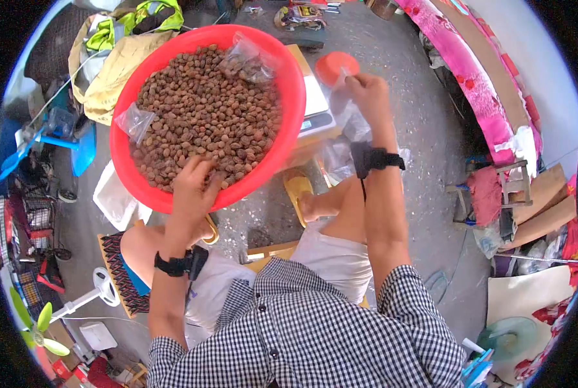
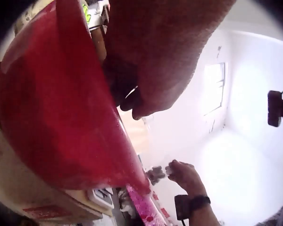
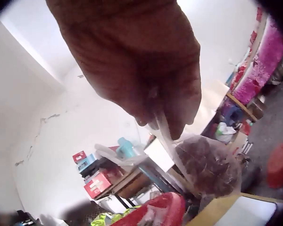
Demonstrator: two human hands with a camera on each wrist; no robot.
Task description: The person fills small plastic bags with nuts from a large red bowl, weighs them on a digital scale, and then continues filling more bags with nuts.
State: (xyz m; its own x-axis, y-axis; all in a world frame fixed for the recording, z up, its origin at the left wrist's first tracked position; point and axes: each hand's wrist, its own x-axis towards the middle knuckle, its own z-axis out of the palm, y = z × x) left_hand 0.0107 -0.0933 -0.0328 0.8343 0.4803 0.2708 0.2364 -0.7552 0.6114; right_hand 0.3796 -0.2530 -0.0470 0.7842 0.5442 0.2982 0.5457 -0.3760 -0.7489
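A large red plastic basin (image 1: 293,97) is full of brown, wrinkled, walnut-like nuts (image 1: 205,110). My left hand (image 1: 195,187) reaches over the basin's near rim, its fingers bent loosely down onto the nuts; its fingertips are partly hidden. Right of the basin, my right hand (image 1: 371,97) pinches the top of a clear plastic bag (image 3: 210,165) between thumb and fingers. Brown nuts show through the bag, which hangs below the hand in the right wrist view. Inside the basin lie a filled clear bag (image 1: 245,61) and another clear bag (image 1: 135,123) at the left rim.
A white digital scale (image 1: 316,121) stands on a box just right of the basin. Beyond it is a round red object (image 1: 336,66). More clear plastic bags (image 1: 337,158) lie below the scale. A beige sack (image 1: 111,81) stands behind the basin at the left.
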